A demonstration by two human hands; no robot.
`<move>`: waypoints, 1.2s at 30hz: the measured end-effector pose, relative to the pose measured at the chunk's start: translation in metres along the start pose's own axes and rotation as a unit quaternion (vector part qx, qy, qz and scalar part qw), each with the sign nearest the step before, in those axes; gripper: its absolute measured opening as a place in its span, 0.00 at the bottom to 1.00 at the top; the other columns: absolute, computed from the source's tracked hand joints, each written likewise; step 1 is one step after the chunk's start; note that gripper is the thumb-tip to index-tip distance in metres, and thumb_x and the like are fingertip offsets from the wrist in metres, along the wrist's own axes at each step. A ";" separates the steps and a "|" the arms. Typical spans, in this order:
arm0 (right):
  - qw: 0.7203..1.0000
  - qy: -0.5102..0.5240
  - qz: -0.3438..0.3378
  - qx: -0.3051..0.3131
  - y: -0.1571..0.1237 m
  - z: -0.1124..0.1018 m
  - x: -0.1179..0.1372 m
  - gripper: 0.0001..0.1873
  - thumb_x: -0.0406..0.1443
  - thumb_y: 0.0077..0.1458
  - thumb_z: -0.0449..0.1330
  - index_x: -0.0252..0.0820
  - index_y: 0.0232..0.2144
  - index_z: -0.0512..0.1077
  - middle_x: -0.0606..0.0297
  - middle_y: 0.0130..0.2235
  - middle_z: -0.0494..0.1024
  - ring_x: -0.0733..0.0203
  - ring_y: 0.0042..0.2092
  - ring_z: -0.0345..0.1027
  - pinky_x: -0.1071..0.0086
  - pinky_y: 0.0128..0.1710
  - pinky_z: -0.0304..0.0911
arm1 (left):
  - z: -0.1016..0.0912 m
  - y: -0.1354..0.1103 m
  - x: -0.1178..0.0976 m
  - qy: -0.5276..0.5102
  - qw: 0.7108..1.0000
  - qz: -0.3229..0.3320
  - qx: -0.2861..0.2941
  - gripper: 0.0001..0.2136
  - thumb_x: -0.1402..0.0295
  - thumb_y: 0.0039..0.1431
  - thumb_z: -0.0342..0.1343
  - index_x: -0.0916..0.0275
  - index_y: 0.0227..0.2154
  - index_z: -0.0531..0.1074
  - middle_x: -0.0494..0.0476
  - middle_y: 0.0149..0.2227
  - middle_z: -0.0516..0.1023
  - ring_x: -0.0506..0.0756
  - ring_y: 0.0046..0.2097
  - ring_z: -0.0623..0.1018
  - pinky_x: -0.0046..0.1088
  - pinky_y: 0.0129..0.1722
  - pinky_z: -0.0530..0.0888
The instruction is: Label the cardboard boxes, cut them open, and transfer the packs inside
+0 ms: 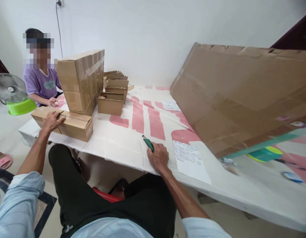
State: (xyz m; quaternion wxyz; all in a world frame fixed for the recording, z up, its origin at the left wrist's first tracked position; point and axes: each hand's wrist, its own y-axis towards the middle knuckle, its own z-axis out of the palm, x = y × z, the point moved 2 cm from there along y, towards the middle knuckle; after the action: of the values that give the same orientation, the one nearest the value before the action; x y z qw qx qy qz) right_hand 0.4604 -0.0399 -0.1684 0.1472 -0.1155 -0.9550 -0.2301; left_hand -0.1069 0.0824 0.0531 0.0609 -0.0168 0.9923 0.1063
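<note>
My left hand (53, 121) lies on top of a long, closed cardboard box (77, 127) at the table's near left edge, its fingers apart on the lid. A dark seam runs along that lid. In my right hand (158, 156) is a green utility knife (148, 143), its tip pointing away from me just above the cloth-covered table. My fingers are wrapped round the handle. Right beside this hand lies a white paper sheet (190, 162) with rows of small drawn or printed shapes.
Taped cardboard boxes (85, 74) are stacked behind the long box, with open cardboard trays (110, 105) to their right. A large cardboard sheet (242, 96) leans over the table's right side. Another person (41, 81) sits at the far left near a fan (11, 88).
</note>
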 end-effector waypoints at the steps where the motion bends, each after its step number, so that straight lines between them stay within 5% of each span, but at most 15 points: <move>1: 1.000 0.000 -0.001 0.000 0.000 0.000 0.000 0.20 0.35 0.65 0.54 0.37 0.55 0.76 0.50 0.47 0.77 0.46 0.49 0.66 0.57 0.48 0.60 | 0.003 -0.004 -0.009 -0.002 1.000 -0.007 0.001 0.25 0.49 0.72 0.48 0.58 0.61 0.74 0.68 0.71 0.69 0.74 0.71 0.63 0.63 0.67 0.61; 14: 1.000 0.012 0.007 -0.006 0.001 0.002 0.000 0.20 0.36 0.65 0.53 0.38 0.55 0.77 0.49 0.48 0.77 0.45 0.49 0.65 0.55 0.49 0.60 | 0.020 -0.038 -0.064 -0.010 0.999 0.034 -0.011 0.26 0.54 0.74 0.45 0.56 0.68 0.68 0.67 0.74 0.66 0.72 0.77 0.55 0.61 0.71 0.54; 21: 1.000 0.018 0.006 -0.009 0.003 0.003 -0.001 0.21 0.36 0.65 0.53 0.39 0.55 0.77 0.51 0.47 0.77 0.46 0.49 0.65 0.57 0.49 0.59 | 0.033 -0.073 -0.129 -0.114 0.990 0.087 0.009 0.29 0.52 0.71 0.50 0.59 0.70 0.66 0.71 0.69 0.70 0.73 0.67 0.72 0.57 0.67 0.67; 24: 1.000 0.024 0.002 -0.014 0.003 0.003 -0.001 0.21 0.36 0.64 0.53 0.39 0.55 0.77 0.51 0.47 0.77 0.46 0.49 0.65 0.57 0.49 0.59 | 0.038 -0.079 -0.134 -0.270 0.955 0.119 0.039 0.34 0.46 0.67 0.56 0.59 0.70 0.66 0.70 0.68 0.71 0.72 0.64 0.76 0.54 0.65 0.72; 28: 0.999 0.035 0.001 -0.018 0.003 0.002 0.000 0.21 0.36 0.64 0.53 0.39 0.55 0.77 0.51 0.47 0.77 0.46 0.49 0.66 0.57 0.49 0.60 | 0.057 -0.073 -0.119 -0.498 0.843 0.131 0.154 0.55 0.47 0.48 0.73 0.56 0.76 0.55 0.74 0.74 0.63 0.74 0.68 0.73 0.53 0.62 0.76; 31: 0.999 0.043 0.001 -0.024 0.003 -0.001 0.000 0.20 0.36 0.64 0.54 0.39 0.54 0.78 0.51 0.46 0.77 0.46 0.50 0.66 0.56 0.50 0.62 | 0.076 -0.072 -0.114 -0.560 0.778 0.155 0.239 0.63 0.55 0.36 0.79 0.53 0.77 0.54 0.71 0.76 0.60 0.75 0.74 0.65 0.51 0.65 0.74; 36: 0.991 0.127 -0.008 -0.052 0.009 -0.019 0.013 0.20 0.40 0.65 0.54 0.39 0.52 0.79 0.49 0.47 0.77 0.45 0.52 0.68 0.52 0.54 0.66 | 0.100 -0.076 -0.121 -0.566 0.763 0.181 0.255 0.58 0.59 0.37 0.79 0.56 0.74 0.59 0.67 0.67 0.75 0.72 0.69 0.72 0.51 0.68 0.71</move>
State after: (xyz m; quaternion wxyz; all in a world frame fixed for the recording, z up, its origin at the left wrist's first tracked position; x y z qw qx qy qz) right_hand 0.4548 -0.0393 -0.1442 0.2590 -0.0851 -0.9164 -0.2931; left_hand 0.0283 0.0316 -0.0447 0.5935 0.2421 0.7524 -0.1519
